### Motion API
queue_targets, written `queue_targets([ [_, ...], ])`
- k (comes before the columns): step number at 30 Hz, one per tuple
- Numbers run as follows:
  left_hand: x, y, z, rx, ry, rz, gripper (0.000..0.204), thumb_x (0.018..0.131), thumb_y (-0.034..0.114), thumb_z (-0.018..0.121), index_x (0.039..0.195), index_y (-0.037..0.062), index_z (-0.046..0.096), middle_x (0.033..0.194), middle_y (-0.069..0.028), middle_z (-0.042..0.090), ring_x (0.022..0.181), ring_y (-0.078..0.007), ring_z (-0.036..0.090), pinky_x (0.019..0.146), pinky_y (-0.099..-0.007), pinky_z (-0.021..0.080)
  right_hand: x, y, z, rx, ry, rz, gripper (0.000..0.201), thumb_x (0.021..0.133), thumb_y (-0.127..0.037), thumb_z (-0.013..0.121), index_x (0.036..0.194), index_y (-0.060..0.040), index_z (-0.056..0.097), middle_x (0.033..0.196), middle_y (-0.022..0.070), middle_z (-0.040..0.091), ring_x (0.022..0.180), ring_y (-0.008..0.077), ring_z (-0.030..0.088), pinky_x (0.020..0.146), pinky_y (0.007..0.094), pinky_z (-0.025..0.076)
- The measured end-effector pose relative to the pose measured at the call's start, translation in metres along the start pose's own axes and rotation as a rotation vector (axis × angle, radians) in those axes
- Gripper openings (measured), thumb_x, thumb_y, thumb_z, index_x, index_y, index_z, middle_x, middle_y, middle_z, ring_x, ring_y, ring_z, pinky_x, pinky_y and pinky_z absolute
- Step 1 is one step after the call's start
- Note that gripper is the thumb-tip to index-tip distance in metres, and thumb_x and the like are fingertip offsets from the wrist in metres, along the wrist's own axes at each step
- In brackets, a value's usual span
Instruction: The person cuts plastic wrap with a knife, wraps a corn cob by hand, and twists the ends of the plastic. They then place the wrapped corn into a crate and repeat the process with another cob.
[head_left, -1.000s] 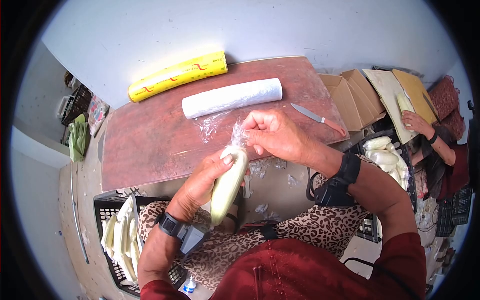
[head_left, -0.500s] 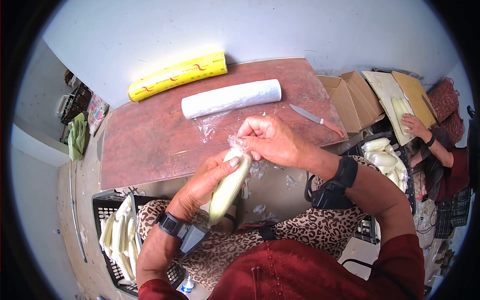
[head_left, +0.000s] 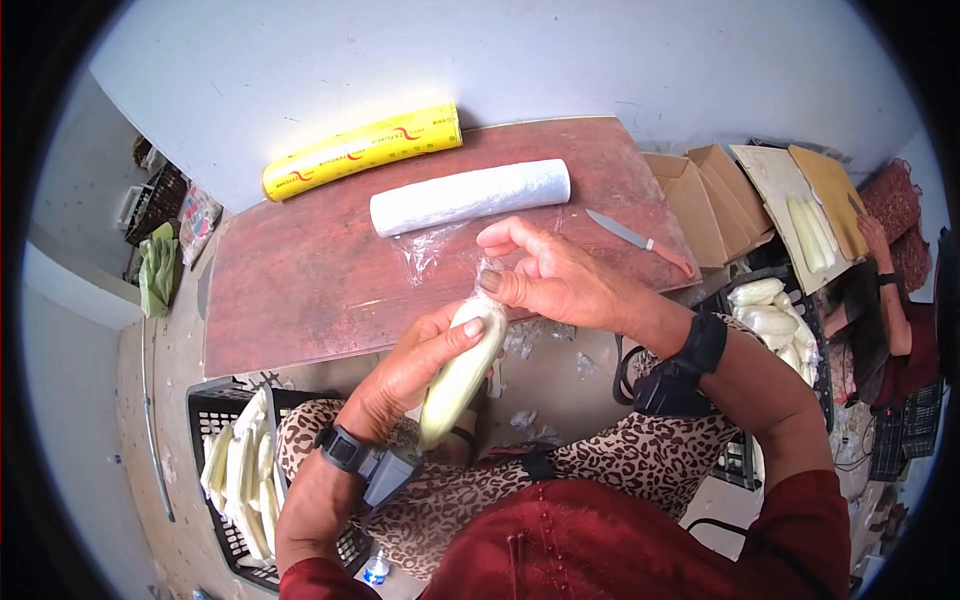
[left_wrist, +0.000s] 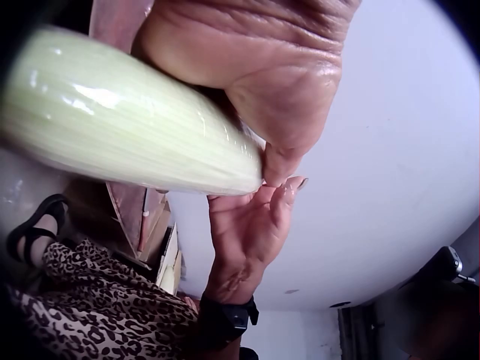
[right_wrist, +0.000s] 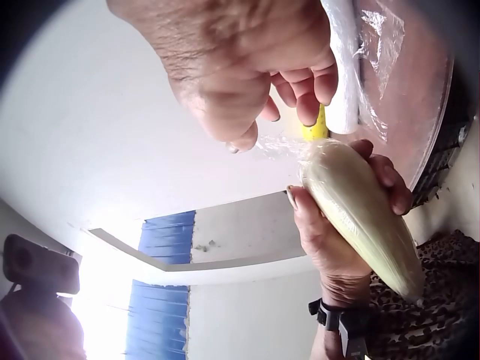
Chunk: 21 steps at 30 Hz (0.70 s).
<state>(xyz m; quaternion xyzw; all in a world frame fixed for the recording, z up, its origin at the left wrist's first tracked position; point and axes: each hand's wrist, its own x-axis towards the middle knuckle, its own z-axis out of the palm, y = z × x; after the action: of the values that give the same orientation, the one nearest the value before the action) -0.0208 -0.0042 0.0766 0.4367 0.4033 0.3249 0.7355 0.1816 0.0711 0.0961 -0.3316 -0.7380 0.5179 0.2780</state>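
Observation:
A pale green husked corn ear (head_left: pixel 462 375) wrapped in clear cling film stands tilted over my lap. My left hand (head_left: pixel 440 350) grips its upper half, thumb on the front. My right hand (head_left: pixel 500 275) is at the ear's top end and pinches the loose film (head_left: pixel 487 270) there, index finger raised. In the left wrist view the ear (left_wrist: pixel 127 127) lies under the left palm (left_wrist: pixel 262 60), with the right hand (left_wrist: pixel 247 232) behind its tip. The right wrist view shows the right hand's fingers (right_wrist: pixel 300 90) curled, film stretching down to the ear (right_wrist: pixel 367 217).
On the brown table (head_left: pixel 300 290) lie a white film roll (head_left: pixel 470 196), a yellow film box (head_left: pixel 362 150) and a knife (head_left: pixel 640 240). A black crate of corn (head_left: pixel 240 470) sits at my left knee. Wrapped ears (head_left: pixel 770 310), cardboard boxes (head_left: pixel 700 195) and another person (head_left: pixel 890 290) are right.
My right hand has come down from the stretched film to the ear's tip and lifted its index finger. The left hand keeps its hold. The other person's hand has moved off the board.

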Motion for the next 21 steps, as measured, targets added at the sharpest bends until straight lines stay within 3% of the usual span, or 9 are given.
queue_targets([
  [3,0.0,0.0,0.001,0.029,0.011,-0.019,0.055,0.088,0.047,0.062,0.119,0.0022,0.052,0.097,-0.0104,0.064,0.082,-0.0158,0.064,0.07,-0.0279,0.054,0.001,0.002,0.001,0.046,-0.028,0.024,0.033,0.092,-0.028,0.064,0.105,0.0017,0.059,0.09,0.009,0.062,0.082,0.0117,0.056,0.071,0.028,0.048],
  [5,-0.001,-0.001,0.001,0.035,0.014,-0.028,0.054,0.089,0.047,0.061,0.119,0.0024,0.052,0.096,-0.0102,0.064,0.082,-0.0157,0.064,0.069,-0.0279,0.054,0.005,0.003,-0.004,0.033,-0.125,0.092,0.023,0.094,-0.022,0.061,0.1,0.0,0.059,0.08,0.0001,0.058,0.069,0.0046,0.05,0.06,0.0224,0.043],
  [8,-0.001,-0.001,-0.001,0.027,0.013,-0.012,0.054,0.089,0.047,0.06,0.119,0.0025,0.052,0.096,-0.0099,0.064,0.081,-0.0155,0.064,0.069,-0.0277,0.054,0.01,0.005,-0.004,0.084,0.05,0.156,0.015,0.094,-0.013,0.059,0.087,0.0003,0.062,0.071,-0.0017,0.055,0.061,0.004,0.047,0.056,0.0218,0.04],
  [14,-0.001,0.001,0.001,0.0,0.019,0.006,0.057,0.089,0.049,0.06,0.118,0.0011,0.052,0.095,-0.0102,0.063,0.08,-0.016,0.063,0.07,-0.0275,0.053,0.011,-0.002,-0.008,0.214,0.118,0.103,0.016,0.091,-0.012,0.06,0.079,-0.0014,0.061,0.071,-0.0001,0.059,0.059,0.0046,0.049,0.051,0.0233,0.041],
  [16,-0.002,0.003,0.002,-0.008,0.027,0.011,0.057,0.088,0.049,0.06,0.117,0.0004,0.052,0.095,-0.0108,0.063,0.081,-0.0166,0.063,0.07,-0.0279,0.053,0.012,-0.004,-0.01,0.215,0.131,0.08,0.016,0.092,-0.011,0.06,0.08,-0.0011,0.061,0.073,0.0003,0.059,0.06,0.0047,0.049,0.052,0.023,0.042],
  [19,-0.003,0.002,0.001,-0.082,0.004,0.047,0.046,0.092,0.044,0.059,0.119,0.0063,0.053,0.091,-0.0031,0.062,0.075,-0.0098,0.06,0.067,-0.0235,0.05,0.013,-0.009,-0.013,0.23,0.139,0.058,0.014,0.094,-0.012,0.058,0.086,-0.0004,0.061,0.073,-0.0014,0.056,0.061,0.0042,0.047,0.056,0.0214,0.041],
  [21,-0.002,0.0,-0.002,-0.108,-0.002,0.066,0.047,0.092,0.043,0.059,0.118,0.0049,0.053,0.091,-0.0048,0.062,0.076,-0.0112,0.061,0.068,-0.0243,0.05,0.014,-0.01,-0.016,0.287,0.173,0.054,0.013,0.095,-0.013,0.058,0.092,0.0,0.061,0.075,-0.0017,0.055,0.062,0.0042,0.047,0.058,0.0204,0.041],
])
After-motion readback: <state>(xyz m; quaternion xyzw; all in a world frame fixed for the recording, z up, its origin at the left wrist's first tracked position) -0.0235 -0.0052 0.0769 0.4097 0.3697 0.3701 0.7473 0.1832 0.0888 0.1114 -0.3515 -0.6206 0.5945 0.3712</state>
